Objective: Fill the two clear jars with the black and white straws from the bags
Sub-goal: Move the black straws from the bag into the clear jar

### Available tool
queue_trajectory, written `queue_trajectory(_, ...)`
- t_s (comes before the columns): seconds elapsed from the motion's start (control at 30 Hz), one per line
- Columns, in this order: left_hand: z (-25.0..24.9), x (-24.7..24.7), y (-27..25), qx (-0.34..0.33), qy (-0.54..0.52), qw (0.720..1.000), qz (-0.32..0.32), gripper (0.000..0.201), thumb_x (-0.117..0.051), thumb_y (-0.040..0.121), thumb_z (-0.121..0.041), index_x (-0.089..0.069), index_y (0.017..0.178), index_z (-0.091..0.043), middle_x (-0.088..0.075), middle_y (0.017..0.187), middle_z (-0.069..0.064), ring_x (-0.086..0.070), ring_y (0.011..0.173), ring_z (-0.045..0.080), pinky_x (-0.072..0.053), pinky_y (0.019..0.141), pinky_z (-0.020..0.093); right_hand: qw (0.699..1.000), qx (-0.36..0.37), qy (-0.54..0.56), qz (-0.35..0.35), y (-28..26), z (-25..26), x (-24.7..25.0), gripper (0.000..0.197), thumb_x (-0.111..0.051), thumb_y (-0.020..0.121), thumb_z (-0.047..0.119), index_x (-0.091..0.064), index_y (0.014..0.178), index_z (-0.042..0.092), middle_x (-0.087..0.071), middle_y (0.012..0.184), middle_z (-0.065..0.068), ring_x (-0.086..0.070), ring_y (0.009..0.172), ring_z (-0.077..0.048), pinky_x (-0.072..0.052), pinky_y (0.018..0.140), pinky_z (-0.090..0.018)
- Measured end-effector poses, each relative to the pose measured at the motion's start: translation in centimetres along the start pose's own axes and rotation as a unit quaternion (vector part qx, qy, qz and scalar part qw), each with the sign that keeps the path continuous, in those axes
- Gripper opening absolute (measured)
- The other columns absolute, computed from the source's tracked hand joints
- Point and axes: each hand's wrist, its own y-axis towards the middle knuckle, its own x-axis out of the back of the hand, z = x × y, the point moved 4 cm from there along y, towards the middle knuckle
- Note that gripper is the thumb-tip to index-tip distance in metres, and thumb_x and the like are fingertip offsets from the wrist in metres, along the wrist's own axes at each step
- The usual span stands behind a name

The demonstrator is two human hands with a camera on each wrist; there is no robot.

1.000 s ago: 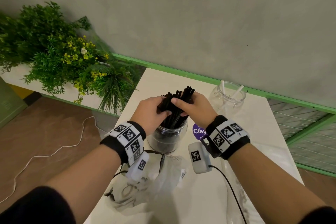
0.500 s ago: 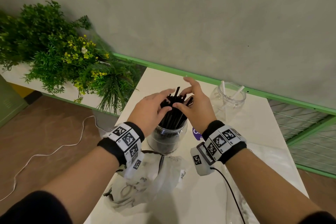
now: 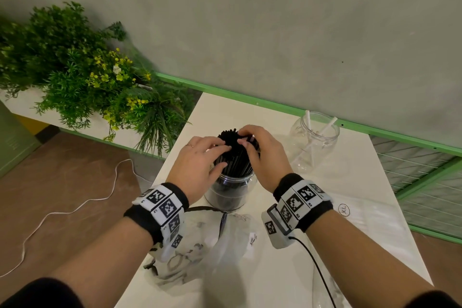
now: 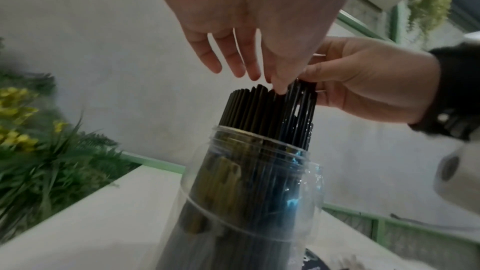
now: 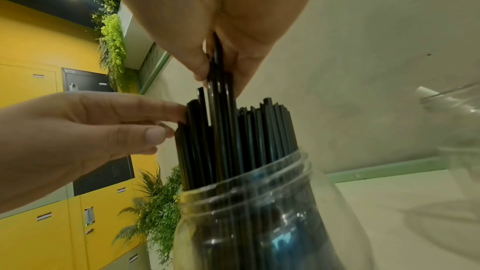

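Since the earlier frame I note both hands dropped onto the black straws [image 3: 233, 151] in the near jar [image 3: 230, 192]: right hand [image 3: 266, 155] pinching several tops, left hand [image 3: 200, 160] relaxed, fingertips touching alongside.

Both forearms reach forward, left hand [image 3: 200, 162] with fingers extended, right hand [image 3: 265, 155] pinching (fingers curled down).

The right hand [image 3: 265, 155] is covering the near tops of the black straws [image 3: 235, 157]. Forearms are hiding much of the crumpled bag [image 3: 200, 245] at the table's [image 3: 275, 282] near edge; its print is staying unreadable.
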Motion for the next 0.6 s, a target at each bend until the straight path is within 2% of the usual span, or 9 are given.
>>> queue_trajectory(0.13, 1.3, -0.4, -1.0, 0.064, -0.038, 0.997, 0.001, 0.044, -0.067, 0.084, -0.025, -0.057, 0.127, -0.021, -0.054, 0.125, -0.003, -0.044, 0.113, 0.02, -0.042, 0.097, 0.038, 0.999, -0.004, 0.011, 0.044, -0.5, 0.0, -1.6, 0.032, -0.041, 0.1, 0.01, -0.057, 0.127, 0.013, -0.061, 0.12, -0.004, -0.056, 0.11, -0.017, -0.042, 0.099, -0.025)
queue_trajectory(0.2, 1.8, -0.8, -1.3, 0.085, -0.053, 0.995, 0.022, 0.053, -0.066, 0.085, -0.027, -0.048, 0.135, -0.021, -0.049, 0.133, -0.003, -0.042, 0.121, 0.019, -0.037, 0.105, 0.039, 0.998, 0.022, -0.025, 0.054, -0.8, 0.2, -2.4, 0.029, -0.048, 0.098, 0.013, -0.058, 0.125, 0.012, -0.059, 0.122, -0.004, -0.054, 0.113, -0.019, -0.042, 0.101, -0.029)
queue_trajectory(0.27, 2.0, -1.2, -1.4, 0.112, -0.07, 0.99, 0.054, 0.069, -0.066, 0.084, -0.032, -0.033, 0.144, -0.021, -0.039, 0.144, -0.002, -0.036, 0.13, 0.018, -0.028, 0.112, 0.036, 0.995, 0.051, -0.061, 0.053, -0.9, 0.2, -2.8, 0.031, -0.056, 0.092, 0.009, -0.058, 0.124, 0.01, -0.056, 0.125, -0.005, -0.054, 0.114, -0.021, -0.044, 0.101, -0.033)
queue_trajectory(0.33, 2.3, -1.6, -1.5, 0.152, -0.095, 0.979, 0.095, 0.083, -0.067, 0.083, -0.035, -0.02, 0.149, -0.022, -0.03, 0.15, -0.001, -0.031, 0.135, 0.019, -0.025, 0.114, 0.035, 0.993, 0.069, -0.087, 0.047, -0.7, 0.1, -3.0, 0.03, -0.057, 0.09, 0.006, -0.061, 0.12, 0.008, -0.06, 0.12, -0.007, -0.056, 0.111, -0.024, -0.047, 0.098, -0.039)
queue_trajectory(0.4, 2.4, -1.9, -1.7, 0.175, -0.11, 0.97, 0.127, 0.088, -0.068, 0.082, -0.036, -0.015, 0.15, -0.023, -0.027, 0.152, 0.0, -0.03, 0.137, 0.019, -0.025, 0.114, 0.037, 0.987, 0.105, -0.115, 0.033, -0.7, 0.0, -3.1, 0.024, -0.056, 0.089, 0.007, -0.067, 0.11, 0.006, -0.067, 0.11, -0.01, -0.06, 0.107, -0.028, -0.051, 0.093, -0.044)
queue_trajectory(0.43, 2.6, -2.1, -1.8, 0.179, -0.113, 0.968, 0.135, 0.088, -0.068, 0.082, -0.036, -0.014, 0.15, -0.024, -0.027, 0.152, 0.0, -0.03, 0.137, 0.019, -0.026, 0.114, 0.038, 0.984, 0.123, -0.126, 0.032, -0.9, 0.0, -3.2, 0.024, -0.056, 0.088, 0.005, -0.069, 0.107, 0.004, -0.068, 0.11, -0.011, -0.062, 0.108, -0.03, -0.052, 0.092, -0.044)
queue_trajectory(0.47, 2.7, -2.3, -2.0, 0.182, -0.116, 0.966, 0.14, 0.089, -0.068, 0.082, -0.037, -0.014, 0.15, -0.024, -0.028, 0.151, 0.0, -0.032, 0.137, 0.019, -0.027, 0.114, 0.039, 0.98, 0.137, -0.137, 0.036, -1.2, -0.1, -3.2, 0.026, -0.056, 0.087, 0.001, -0.068, 0.11, 0.003, -0.066, 0.117, -0.013, -0.062, 0.111, -0.029, -0.053, 0.093, -0.042)
queue_trajectory(0.53, 3.0, -2.4, -2.4, 0.19, -0.119, 0.963, 0.151, 0.088, -0.069, 0.081, -0.036, -0.015, 0.15, -0.025, -0.03, 0.15, 0.0, -0.035, 0.135, 0.019, -0.03, 0.112, 0.04, 0.976, 0.141, -0.151, 0.072, -1.5, -0.3, -3.2, 0.042, -0.057, 0.088, -0.005, -0.057, 0.129, 0.005, -0.052, 0.14, -0.009, -0.055, 0.122, -0.021, -0.049, 0.096, -0.03)
queue_trajectory(0.6, 3.2, -2.5, -2.8, 0.199, -0.124, 0.957, 0.169, 0.086, -0.069, 0.082, -0.035, -0.016, 0.15, -0.024, -0.033, 0.148, 0.0, -0.038, 0.133, 0.019, -0.032, 0.11, 0.036, 0.977, 0.105, -0.149, 0.106, -1.8, -0.7, -2.9, 0.049, -0.051, 0.096, 0.003, -0.041, 0.143, 0.012, -0.038, 0.151, -0.003, -0.043, 0.133, -0.015, -0.037, 0.105, -0.023)
